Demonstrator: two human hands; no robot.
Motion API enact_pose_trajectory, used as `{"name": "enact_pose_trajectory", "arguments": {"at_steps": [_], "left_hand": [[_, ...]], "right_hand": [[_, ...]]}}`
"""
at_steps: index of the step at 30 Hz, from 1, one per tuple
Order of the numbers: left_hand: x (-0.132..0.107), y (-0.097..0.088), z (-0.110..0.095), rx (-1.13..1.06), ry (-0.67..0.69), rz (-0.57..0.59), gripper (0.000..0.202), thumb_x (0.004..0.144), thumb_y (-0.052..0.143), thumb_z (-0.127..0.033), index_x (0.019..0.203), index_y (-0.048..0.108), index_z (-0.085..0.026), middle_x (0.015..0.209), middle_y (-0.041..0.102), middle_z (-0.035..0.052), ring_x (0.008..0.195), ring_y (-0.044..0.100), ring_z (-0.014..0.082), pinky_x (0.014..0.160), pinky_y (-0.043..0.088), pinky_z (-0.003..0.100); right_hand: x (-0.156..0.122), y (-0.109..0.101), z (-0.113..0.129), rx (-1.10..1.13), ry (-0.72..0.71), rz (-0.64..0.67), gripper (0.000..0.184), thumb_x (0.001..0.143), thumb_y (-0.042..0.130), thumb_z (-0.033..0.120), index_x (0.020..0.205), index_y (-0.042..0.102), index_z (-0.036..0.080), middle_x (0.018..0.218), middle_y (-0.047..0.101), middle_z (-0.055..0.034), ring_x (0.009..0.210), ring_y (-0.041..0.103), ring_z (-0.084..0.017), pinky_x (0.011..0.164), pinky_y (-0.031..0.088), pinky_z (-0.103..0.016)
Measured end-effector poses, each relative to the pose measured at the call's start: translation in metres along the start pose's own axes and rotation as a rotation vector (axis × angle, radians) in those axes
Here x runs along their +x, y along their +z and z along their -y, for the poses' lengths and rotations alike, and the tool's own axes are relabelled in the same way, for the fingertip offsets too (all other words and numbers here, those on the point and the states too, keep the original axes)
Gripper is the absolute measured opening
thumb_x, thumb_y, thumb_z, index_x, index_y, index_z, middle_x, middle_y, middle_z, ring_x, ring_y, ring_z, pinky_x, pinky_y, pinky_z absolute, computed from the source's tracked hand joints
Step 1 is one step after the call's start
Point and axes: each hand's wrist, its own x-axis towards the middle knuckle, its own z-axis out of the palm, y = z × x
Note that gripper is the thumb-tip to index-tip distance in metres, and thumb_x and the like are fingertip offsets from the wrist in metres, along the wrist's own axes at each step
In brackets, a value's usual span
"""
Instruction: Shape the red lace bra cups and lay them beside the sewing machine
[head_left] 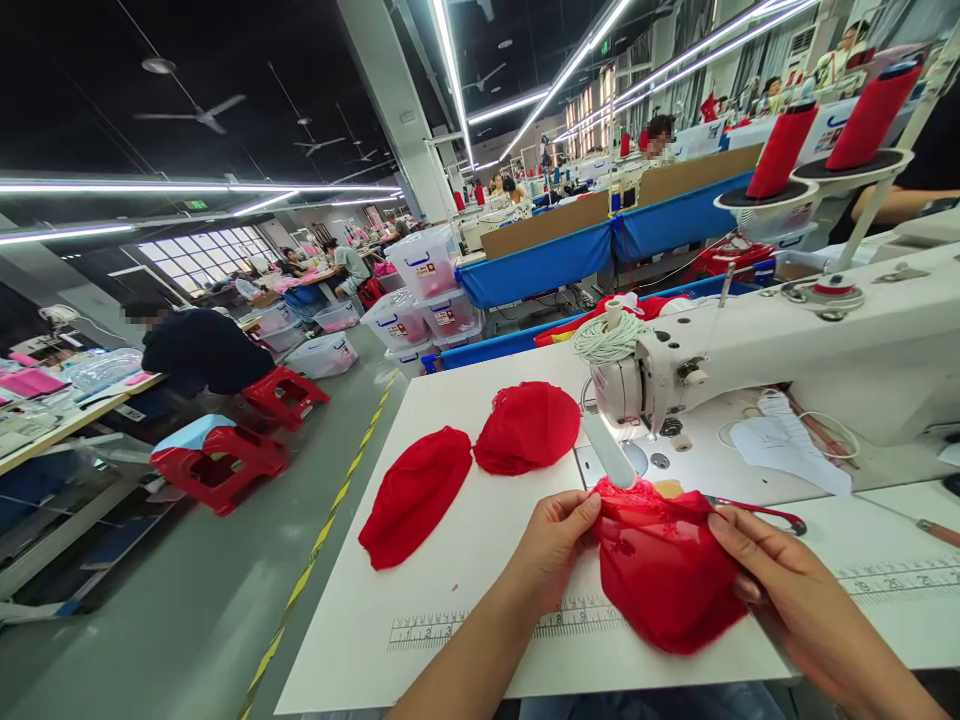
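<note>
My left hand (553,545) pinches the left edge of a red lace fabric piece (664,575) that lies on the white sewing table (465,600). My right hand (780,580) grips the same piece at its right edge. The piece sits just in front of the white sewing machine (787,350), near its needle area (652,440). Two more red fabric pieces lie further left on the table, one (414,495) nearer the table edge and one (527,427) beside the machine head.
Red thread cones (780,150) stand on a rack behind the machine. A coil of white cord (609,338) rests on the machine head. Red stools (217,462) and a yellow floor line (330,520) lie left. Other people work at distant tables beside plastic bins (424,262).
</note>
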Motion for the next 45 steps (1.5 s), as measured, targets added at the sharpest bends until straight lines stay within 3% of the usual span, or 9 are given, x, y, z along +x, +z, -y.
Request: {"name": "enact_pose_trajectory", "arguments": {"at_steps": [5, 9, 13, 20, 26, 33, 36, 41, 45], "left_hand": [[0.003, -0.001, 0.006, -0.034, 0.108, -0.103, 0.047, 0.057, 0.086, -0.053, 0.061, 0.062, -0.013, 0.06, 0.052, -0.0006, 0.061, 0.039, 0.0089, 0.065, 0.033, 0.024], [0.004, -0.005, 0.007, -0.079, 0.117, -0.152, 0.048, 0.054, 0.088, -0.049, 0.054, 0.055, -0.014, 0.055, 0.043, -0.0038, 0.058, 0.032, 0.008, 0.06, 0.029, 0.023], [0.003, -0.006, 0.005, -0.093, 0.088, -0.147, 0.05, 0.053, 0.088, -0.05, 0.053, 0.053, -0.015, 0.055, 0.043, -0.0036, 0.057, 0.032, 0.0079, 0.059, 0.028, 0.023], [-0.01, -0.012, 0.0, -0.057, 0.074, -0.12, 0.05, 0.055, 0.087, -0.051, 0.053, 0.053, -0.015, 0.057, 0.045, -0.0027, 0.059, 0.035, 0.0081, 0.062, 0.029, 0.023], [-0.034, -0.029, -0.016, 0.271, -0.248, 0.147, 0.052, 0.054, 0.084, -0.056, 0.062, 0.055, -0.014, 0.063, 0.048, -0.0025, 0.062, 0.039, 0.0085, 0.064, 0.03, 0.023], [-0.035, -0.039, -0.025, 0.419, -0.099, 0.08, 0.084, 0.048, 0.08, -0.072, 0.11, 0.058, -0.02, 0.095, 0.061, 0.0049, 0.077, 0.052, 0.0153, 0.072, 0.038, 0.029], [-0.036, -0.034, -0.029, 0.675, -0.007, 0.087, 0.057, 0.048, 0.084, -0.06, 0.081, 0.065, -0.017, 0.099, 0.057, 0.0059, 0.084, 0.05, 0.018, 0.073, 0.037, 0.029], [-0.027, -0.039, -0.034, 0.399, -0.119, -0.03, 0.036, 0.067, 0.075, -0.048, 0.068, 0.059, -0.016, 0.061, 0.048, -0.0036, 0.059, 0.039, 0.0099, 0.058, 0.026, 0.026], [-0.008, -0.045, -0.033, 0.108, -0.202, -0.079, 0.031, 0.058, 0.083, -0.034, 0.065, 0.059, -0.015, 0.06, 0.053, -0.0037, 0.057, 0.043, 0.0086, 0.055, 0.028, 0.023]], "right_hand": [[-0.002, 0.003, 0.002, 0.087, -0.037, -0.099, 0.048, 0.046, 0.087, 0.056, 0.07, 0.065, 0.021, 0.054, 0.046, 0.0049, 0.045, 0.032, -0.007, 0.038, 0.036, -0.018], [0.0, 0.001, 0.001, 0.049, -0.066, -0.154, 0.042, 0.053, 0.084, 0.056, 0.074, 0.067, 0.024, 0.066, 0.062, -0.0014, 0.051, 0.049, -0.013, 0.042, 0.047, -0.022], [0.002, -0.004, -0.01, -0.066, -0.117, -0.094, 0.037, 0.064, 0.076, 0.059, 0.078, 0.068, 0.026, 0.078, 0.068, -0.0045, 0.065, 0.06, -0.021, 0.05, 0.054, -0.026], [0.007, -0.012, -0.019, 0.028, 0.075, 0.03, 0.043, 0.056, 0.084, 0.06, 0.079, 0.067, 0.028, 0.082, 0.063, 0.0024, 0.074, 0.056, -0.015, 0.06, 0.05, -0.017], [-0.012, 0.014, -0.015, -0.399, -0.273, 0.241, 0.043, 0.086, 0.055, 0.064, 0.072, 0.061, 0.024, 0.068, 0.059, 0.0011, 0.067, 0.05, -0.017, 0.066, 0.042, -0.025], [-0.011, 0.038, -0.027, -0.672, -0.593, 0.455, 0.036, 0.095, 0.041, 0.049, 0.073, 0.056, 0.025, 0.066, 0.059, -0.0002, 0.058, 0.053, -0.017, 0.056, 0.041, -0.029], [-0.007, 0.04, -0.032, -0.745, -0.636, 0.598, 0.03, 0.097, 0.039, 0.042, 0.079, 0.057, 0.026, 0.073, 0.063, -0.0015, 0.062, 0.058, -0.017, 0.058, 0.045, -0.029], [0.006, 0.029, -0.028, -0.777, -0.634, 0.322, 0.03, 0.091, 0.047, 0.049, 0.106, 0.059, 0.027, 0.097, 0.066, -0.007, 0.081, 0.062, -0.023, 0.066, 0.051, -0.035], [0.016, 0.026, -0.022, -0.998, -0.663, 0.202, 0.026, 0.082, 0.049, 0.047, 0.085, 0.06, 0.024, 0.099, 0.064, -0.0102, 0.091, 0.061, -0.031, 0.073, 0.049, -0.044]]}}
